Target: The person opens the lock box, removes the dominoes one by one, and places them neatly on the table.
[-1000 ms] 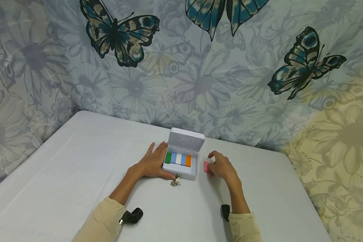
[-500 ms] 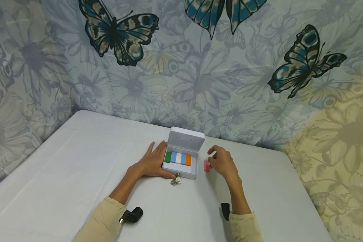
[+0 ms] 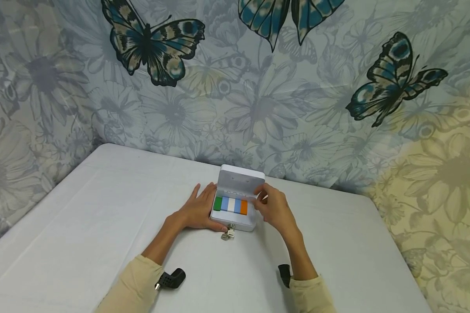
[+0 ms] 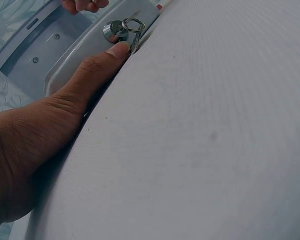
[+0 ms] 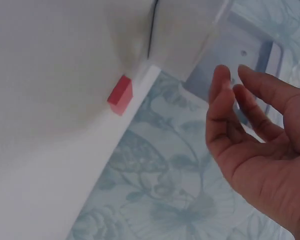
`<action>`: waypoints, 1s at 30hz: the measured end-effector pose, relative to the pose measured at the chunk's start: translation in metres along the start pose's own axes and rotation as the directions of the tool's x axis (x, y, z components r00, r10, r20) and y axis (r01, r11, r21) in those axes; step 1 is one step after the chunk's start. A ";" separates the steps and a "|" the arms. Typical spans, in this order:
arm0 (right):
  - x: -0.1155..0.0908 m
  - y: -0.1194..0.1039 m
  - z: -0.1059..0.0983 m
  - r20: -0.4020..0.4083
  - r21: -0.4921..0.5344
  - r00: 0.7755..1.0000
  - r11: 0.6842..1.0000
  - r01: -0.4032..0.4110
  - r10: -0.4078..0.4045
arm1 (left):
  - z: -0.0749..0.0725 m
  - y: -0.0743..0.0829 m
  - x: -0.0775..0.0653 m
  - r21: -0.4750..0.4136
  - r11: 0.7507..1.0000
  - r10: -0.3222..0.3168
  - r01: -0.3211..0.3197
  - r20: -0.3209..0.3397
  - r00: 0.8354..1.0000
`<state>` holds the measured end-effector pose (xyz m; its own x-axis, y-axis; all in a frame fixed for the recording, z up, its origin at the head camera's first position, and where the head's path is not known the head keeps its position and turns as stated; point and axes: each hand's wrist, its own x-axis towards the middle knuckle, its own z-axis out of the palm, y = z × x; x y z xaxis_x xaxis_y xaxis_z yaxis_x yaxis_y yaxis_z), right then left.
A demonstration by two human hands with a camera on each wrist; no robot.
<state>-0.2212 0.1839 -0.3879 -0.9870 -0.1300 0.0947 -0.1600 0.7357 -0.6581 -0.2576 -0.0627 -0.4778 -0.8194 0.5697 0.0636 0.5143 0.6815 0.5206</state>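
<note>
A white lidded cash box (image 3: 235, 222) stands with its lid (image 3: 240, 180) raised. Inside, a row of small blocks (image 3: 231, 204) runs green, blue, white, blue, orange. My left hand (image 3: 199, 211) lies along the box's left side with fingers straight; its thumb (image 4: 97, 70) extends along the front wall to the lock (image 4: 113, 31). My right hand (image 3: 276, 206) hovers over the box's right edge, fingers loosely bent, thumb and fingertips apart with nothing between them. A pink block (image 5: 121, 95) rests on the table right of the box, hidden behind the right hand in the head view.
Keys on a ring (image 4: 134, 26) hang from the lock at the box front. The white-covered table (image 3: 121, 195) meets a butterfly-patterned wall hanging (image 3: 258, 100) behind the box. Black wrist devices (image 3: 172, 278) are at both sleeves.
My right hand has moved left and slightly up, from beside the pink block to over the box's right edge. The left hand, the box and its row of blocks have not moved.
</note>
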 end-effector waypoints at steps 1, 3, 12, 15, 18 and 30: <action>0.000 -0.001 0.002 -0.001 0.000 1.000 1.000 0.006 -0.006 | 0.000 0.000 0.000 0.002 1.000 -0.002 0.002 0.003 1.000; 0.000 -0.003 0.007 -0.004 -0.007 1.000 1.000 0.021 -0.021 | 0.000 -0.001 0.000 0.004 1.000 -0.005 0.005 0.007 1.000; -0.002 -0.008 0.023 0.071 -0.076 0.995 0.994 0.076 -0.071 | -0.001 0.000 0.000 0.029 1.000 -0.005 0.005 0.009 1.000; -0.003 -0.011 0.028 0.125 -0.152 0.991 0.986 0.073 -0.054 | 0.000 -0.002 0.000 0.017 1.000 0.011 -0.011 -0.006 1.000; -0.006 -0.016 0.034 0.153 -0.264 0.987 0.960 0.091 -0.051 | 0.000 -0.004 0.000 0.006 0.999 0.034 -0.034 -0.028 0.999; -0.011 -0.021 0.047 0.111 -0.500 0.987 0.852 0.156 -0.115 | 0.000 -0.002 0.000 0.017 1.000 0.021 -0.021 -0.021 1.000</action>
<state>-0.2062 0.1386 -0.4107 -0.9540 -0.2871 0.0864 -0.2982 0.9387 -0.1728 -0.2580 -0.0639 -0.4788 -0.8135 0.5743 0.0921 0.5353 0.6773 0.5047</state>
